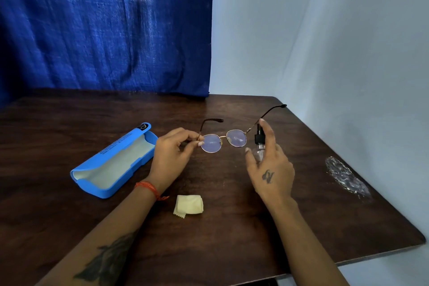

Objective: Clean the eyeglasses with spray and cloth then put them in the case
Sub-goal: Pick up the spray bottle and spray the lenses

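The round, thin-rimmed eyeglasses (224,140) hang above the table with both temples unfolded and pointing away from me. My left hand (173,153) pinches the frame at its left hinge. My right hand (269,165) grips a small clear spray bottle (259,146) with a black nozzle, held just right of the right lens, with one finger over the top of the nozzle. A folded pale yellow cloth (188,205) lies on the table in front of me. The blue glasses case (113,162) lies open at the left, its pale lining showing.
The dark wooden table (232,251) has its right edge close to a pale wall. A whitish scuffed patch (346,176) marks the tabletop at the right. A blue curtain (104,25) hangs behind the table.
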Demonstrator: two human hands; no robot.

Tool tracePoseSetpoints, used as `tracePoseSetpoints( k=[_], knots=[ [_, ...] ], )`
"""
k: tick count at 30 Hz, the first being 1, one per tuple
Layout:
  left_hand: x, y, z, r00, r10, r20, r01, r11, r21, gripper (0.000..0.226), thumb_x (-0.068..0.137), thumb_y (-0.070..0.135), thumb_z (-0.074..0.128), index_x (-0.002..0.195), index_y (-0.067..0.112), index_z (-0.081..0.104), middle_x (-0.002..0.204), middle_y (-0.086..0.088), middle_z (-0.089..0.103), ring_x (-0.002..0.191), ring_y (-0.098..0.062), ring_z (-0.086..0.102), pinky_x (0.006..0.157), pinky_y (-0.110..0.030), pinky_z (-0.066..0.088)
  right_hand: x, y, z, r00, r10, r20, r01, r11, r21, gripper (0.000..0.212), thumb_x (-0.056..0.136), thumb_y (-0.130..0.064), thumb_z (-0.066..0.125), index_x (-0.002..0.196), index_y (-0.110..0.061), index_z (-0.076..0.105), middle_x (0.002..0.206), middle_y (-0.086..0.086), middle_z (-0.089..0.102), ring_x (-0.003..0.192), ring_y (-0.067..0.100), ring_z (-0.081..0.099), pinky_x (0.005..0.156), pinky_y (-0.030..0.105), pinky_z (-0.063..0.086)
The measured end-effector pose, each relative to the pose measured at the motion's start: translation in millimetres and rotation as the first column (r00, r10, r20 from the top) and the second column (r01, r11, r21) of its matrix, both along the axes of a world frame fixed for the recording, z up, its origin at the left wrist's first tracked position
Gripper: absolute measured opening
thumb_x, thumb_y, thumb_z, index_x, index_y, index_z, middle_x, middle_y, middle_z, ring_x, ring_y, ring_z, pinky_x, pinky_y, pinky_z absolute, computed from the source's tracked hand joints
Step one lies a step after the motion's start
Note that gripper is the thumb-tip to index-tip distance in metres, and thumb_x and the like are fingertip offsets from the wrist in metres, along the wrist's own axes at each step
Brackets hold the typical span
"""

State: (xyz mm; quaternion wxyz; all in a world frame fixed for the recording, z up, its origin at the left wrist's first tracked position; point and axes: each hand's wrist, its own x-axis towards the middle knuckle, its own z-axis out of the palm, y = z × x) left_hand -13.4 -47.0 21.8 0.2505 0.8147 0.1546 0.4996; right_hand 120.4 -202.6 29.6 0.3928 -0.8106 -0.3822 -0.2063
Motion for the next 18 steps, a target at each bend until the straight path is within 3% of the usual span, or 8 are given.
tracePoseSetpoints(
  k=[2,4,7,11,16,18],
  knots=[
    [-1,0,0,1.000,0.000,0.003,0.000,1.000,-0.003,0.009,0.077,0.003,0.069,0.085,0.006,0.071,0.081,0.001,0.066,0.077,-0.009,0.060,0.068,-0.014,0.049,2,-1,1,0.999,-0.003,-0.045,0.007,0.996,0.091,0.065,0.086,-0.034,0.058,0.142,-0.039,0.024,0.094,0.005,0.063,0.083,0.029,0.062,0.068,0.034,0.043],
    [-1,1,0,1.000,0.001,0.005,-0.001,1.000,-0.008,0.008,0.077,0.004,0.069,0.085,0.007,0.071,0.082,0.002,0.066,0.078,-0.008,0.060,0.068,-0.011,0.048,8,-3,3,0.983,-0.001,-0.184,0.033,0.984,0.174,0.064,0.084,-0.036,0.053,0.140,-0.042,0.021,0.091,0.006,0.064,0.081,0.029,0.060,0.070,0.033,0.041],
    [-1,1,1,1.000,0.010,0.006,-0.010,1.000,-0.014,0.008,0.077,0.004,0.069,0.084,0.007,0.071,0.081,0.003,0.066,0.078,-0.009,0.060,0.067,-0.012,0.048,28,-5,5,0.946,0.049,-0.322,0.024,0.975,0.220,0.070,0.075,-0.038,0.044,0.140,-0.036,0.019,0.097,0.007,0.064,0.087,0.032,0.061,0.079,0.035,0.045],
    [0,2,0,1.000,0.021,0.011,-0.021,0.999,-0.034,0.007,0.077,0.004,0.070,0.083,0.007,0.071,0.081,0.004,0.065,0.079,-0.005,0.060,0.067,-0.009,0.047,62,-3,7,0.966,0.145,-0.213,-0.094,0.968,0.233,0.073,0.081,-0.037,0.053,0.145,-0.018,0.022,0.133,0.010,0.049,0.121,0.026,0.048,0.102,0.038,0.038],
    [0,5,-2,0.999,0.035,-0.007,-0.035,0.998,-0.049,0.010,0.077,0.004,0.069,0.086,0.008,0.072,0.082,0.004,0.065,0.079,0.004,0.059,0.069,-0.007,0.046,87,1,-4,0.986,0.129,-0.107,-0.104,0.971,0.215,0.071,0.086,-0.018,0.065,0.144,-0.007,0.026,0.138,0.016,0.043,0.125,0.023,0.041,0.100,0.021,0.030],
    [0,6,-3,0.999,0.042,-0.009,-0.043,0.998,-0.045,0.011,0.077,0.005,0.070,0.086,0.009,0.072,0.082,0.002,0.067,0.079,-0.003,0.060,0.069,-0.009,0.047,89,0,-8,0.987,0.120,-0.110,-0.093,0.971,0.220,0.073,0.085,-0.017,0.067,0.145,-0.009,0.025,0.139,0.015,0.042,0.125,0.020,0.040,0.102,0.026,0.035]
  ],
)
